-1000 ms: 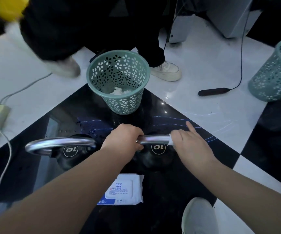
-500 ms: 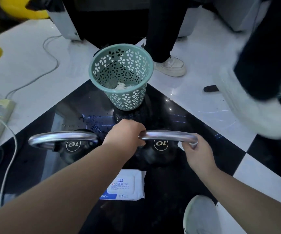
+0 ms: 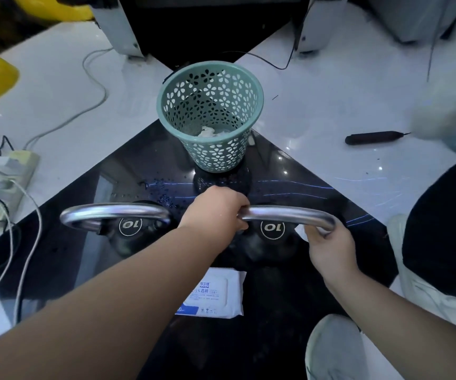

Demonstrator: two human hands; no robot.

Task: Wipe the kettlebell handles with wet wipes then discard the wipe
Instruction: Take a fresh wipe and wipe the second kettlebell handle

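Two black kettlebells marked 10 stand side by side on a dark floor tile, each with a steel handle. My left hand grips the left end of the right kettlebell's handle. My right hand is wrapped around that handle's right bend, with a bit of white wet wipe showing under the fingers. The left kettlebell's handle is untouched. A teal perforated bin with crumpled white wipes inside stands just beyond the kettlebells. A pack of wet wipes lies on the tile near me.
A power strip and loose cables sprawl at the left. A black pen-like device lies on the white floor at the right. Another person's dark trouser leg stands close at the right. My shoe is at the bottom.
My right hand slid with the wipe from the middle of the right handle out to its right bend. My left hand kept its grip. A person walked past from left to right.
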